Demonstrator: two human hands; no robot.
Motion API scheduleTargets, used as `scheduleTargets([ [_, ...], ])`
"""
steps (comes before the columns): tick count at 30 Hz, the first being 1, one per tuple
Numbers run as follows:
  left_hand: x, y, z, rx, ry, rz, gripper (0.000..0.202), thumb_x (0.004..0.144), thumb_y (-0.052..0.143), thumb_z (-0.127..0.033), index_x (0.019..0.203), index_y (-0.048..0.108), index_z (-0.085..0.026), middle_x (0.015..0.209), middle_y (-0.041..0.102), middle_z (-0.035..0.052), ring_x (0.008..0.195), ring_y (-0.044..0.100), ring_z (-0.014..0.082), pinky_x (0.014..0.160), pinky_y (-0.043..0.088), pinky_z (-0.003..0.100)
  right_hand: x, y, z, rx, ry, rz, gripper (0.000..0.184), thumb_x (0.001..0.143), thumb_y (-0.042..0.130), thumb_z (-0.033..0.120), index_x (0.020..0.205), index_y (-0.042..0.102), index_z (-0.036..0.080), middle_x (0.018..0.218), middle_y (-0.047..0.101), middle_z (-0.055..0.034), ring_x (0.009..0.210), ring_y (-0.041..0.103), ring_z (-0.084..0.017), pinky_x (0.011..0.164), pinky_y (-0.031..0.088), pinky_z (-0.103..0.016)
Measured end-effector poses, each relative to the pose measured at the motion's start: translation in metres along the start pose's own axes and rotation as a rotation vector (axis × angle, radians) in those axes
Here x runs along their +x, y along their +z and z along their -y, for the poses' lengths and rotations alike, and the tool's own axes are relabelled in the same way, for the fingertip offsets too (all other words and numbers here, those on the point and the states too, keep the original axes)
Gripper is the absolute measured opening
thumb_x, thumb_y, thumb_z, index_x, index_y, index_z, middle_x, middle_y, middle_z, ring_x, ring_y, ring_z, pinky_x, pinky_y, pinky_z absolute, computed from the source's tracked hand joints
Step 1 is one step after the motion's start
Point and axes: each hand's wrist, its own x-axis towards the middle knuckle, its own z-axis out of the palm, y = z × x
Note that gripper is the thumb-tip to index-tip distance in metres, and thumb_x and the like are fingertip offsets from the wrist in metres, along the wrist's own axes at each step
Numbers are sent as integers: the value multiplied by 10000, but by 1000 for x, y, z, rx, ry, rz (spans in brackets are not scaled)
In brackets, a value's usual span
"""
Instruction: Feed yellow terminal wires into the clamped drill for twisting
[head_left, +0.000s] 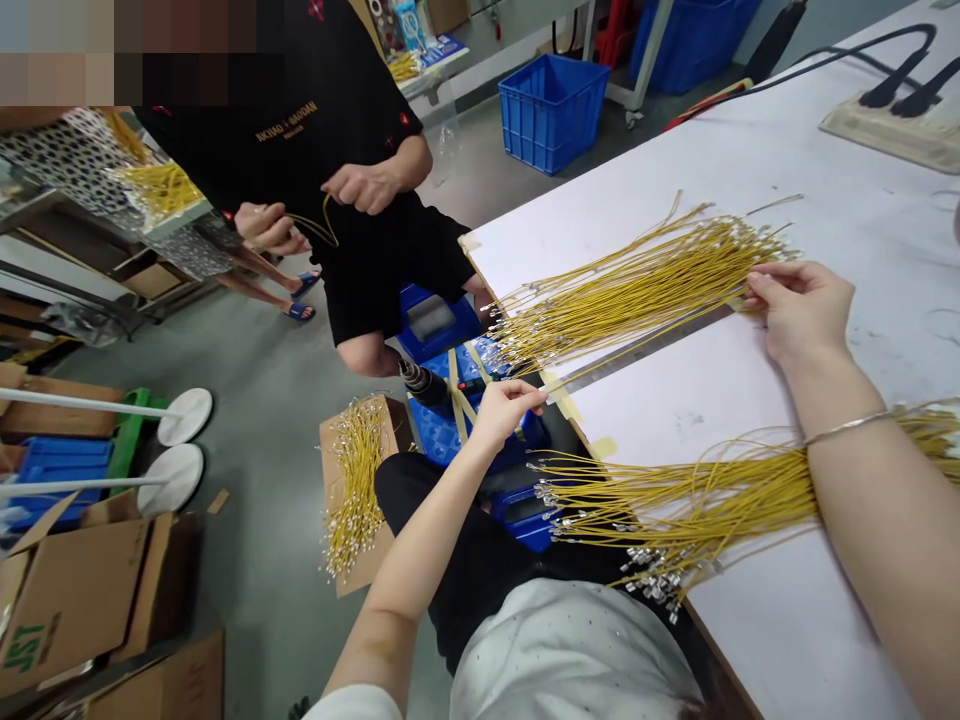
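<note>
While bundles lie alongside, both hands hold a wire

Pale whitish shirt, loose creased cloth, small dark specks scattered across the front. Left sleeve white, short, ends above the elbow. Black trousers, plain, cover the knee; hem hidden, full length unclear. Thin silver bangle, smooth narrow band, on right forearm. Left hand and right hand both bare.
</note>
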Motion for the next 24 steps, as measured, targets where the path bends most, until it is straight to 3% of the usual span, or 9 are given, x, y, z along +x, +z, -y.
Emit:
scheduleTargets([
  [9,-1,1,-2,11,-1,-1,427,560,809,-551,567,662,-150,501,585,8,511,403,101,552,287,269,-2,1,3,-12,22,-13,172,784,636,-65,770,636,107,716,612,5,531,530,-29,501,459,-120],
  [17,-2,1,-5,-11,-12,1,418,545,835,-530,560,657,-152,501,587,11,516,459,113,561,328,267,-2,1,1,-48,7,-16,179,777,641,-52,747,632,124,691,606,14,540,531,-33,500,467,-119],
  [24,0,-9,5,-33,56,69,369,599,832,-492,683,730,-146,610,678,44,603,585,154,631,436,276,6,-5,-12,-180,-74,-3,127,752,710,-3,818,686,103,706,623,-23,532,532,-58,494,472,-174],
])
